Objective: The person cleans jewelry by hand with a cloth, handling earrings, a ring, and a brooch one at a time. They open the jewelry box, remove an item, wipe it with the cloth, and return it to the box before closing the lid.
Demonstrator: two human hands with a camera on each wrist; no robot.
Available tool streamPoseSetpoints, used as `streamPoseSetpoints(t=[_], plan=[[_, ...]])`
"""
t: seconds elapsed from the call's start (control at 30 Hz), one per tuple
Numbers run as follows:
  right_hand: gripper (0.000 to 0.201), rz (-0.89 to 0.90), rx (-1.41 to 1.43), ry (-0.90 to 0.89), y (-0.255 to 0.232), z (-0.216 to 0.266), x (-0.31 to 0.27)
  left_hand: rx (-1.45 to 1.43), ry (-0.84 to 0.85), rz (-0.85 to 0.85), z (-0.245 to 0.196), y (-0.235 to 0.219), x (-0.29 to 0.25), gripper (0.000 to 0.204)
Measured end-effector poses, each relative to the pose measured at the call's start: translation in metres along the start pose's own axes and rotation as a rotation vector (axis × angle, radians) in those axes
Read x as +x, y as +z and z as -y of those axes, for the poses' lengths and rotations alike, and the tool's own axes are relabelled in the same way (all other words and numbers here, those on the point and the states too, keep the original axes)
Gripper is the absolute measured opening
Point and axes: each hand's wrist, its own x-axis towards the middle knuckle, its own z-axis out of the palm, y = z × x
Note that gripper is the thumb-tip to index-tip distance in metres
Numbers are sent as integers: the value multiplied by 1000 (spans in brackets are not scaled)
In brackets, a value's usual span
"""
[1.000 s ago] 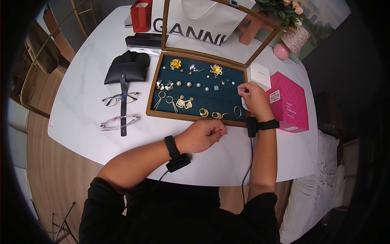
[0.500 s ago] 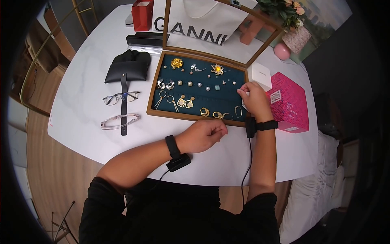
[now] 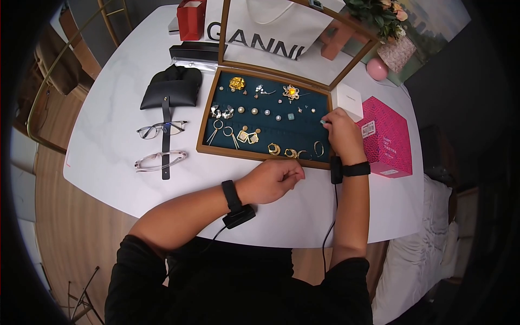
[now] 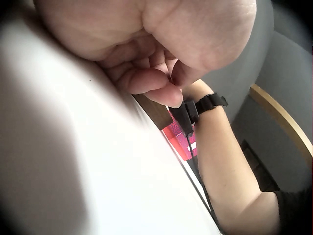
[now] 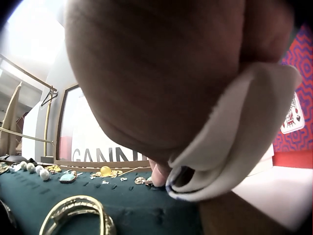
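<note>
My right hand is at the right end of a wooden jewellery box lined with dark green fabric. Its thumb and fingertips pinch a small turquoise earring, while a folded white cloth is tucked in its curled lower fingers. Left of the fingertips, a square turquoise stud sits in the lining in line with several pearl studs. Below the hand lies a gold hoop. My left hand rests on the table at the box's front edge, fingers loosely curled, holding nothing.
The box's glazed lid stands raised at the back, before a white paper bag. A pink patterned box and a white box flank the right side. Two pairs of glasses and a black pouch lie left.
My right fingertips have shifted slightly right along the box's right end, and the turquoise earring shows between them again. The left hand has stayed in place.
</note>
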Motion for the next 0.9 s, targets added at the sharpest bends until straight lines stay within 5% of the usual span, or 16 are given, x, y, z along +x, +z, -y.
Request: streamPoseSetpoints(t=[0.63,0.83,0.9], plan=[[16,-86,107,-175,8,-24,8,45,3,-2,-4,1,-1,9],[23,10,157,-16,-5,-8,4,35,11,-9,-4,1,-1,8],[24,-9,91,-120,-1,-13,4,31,12,-10,-3,1,-1,8]])
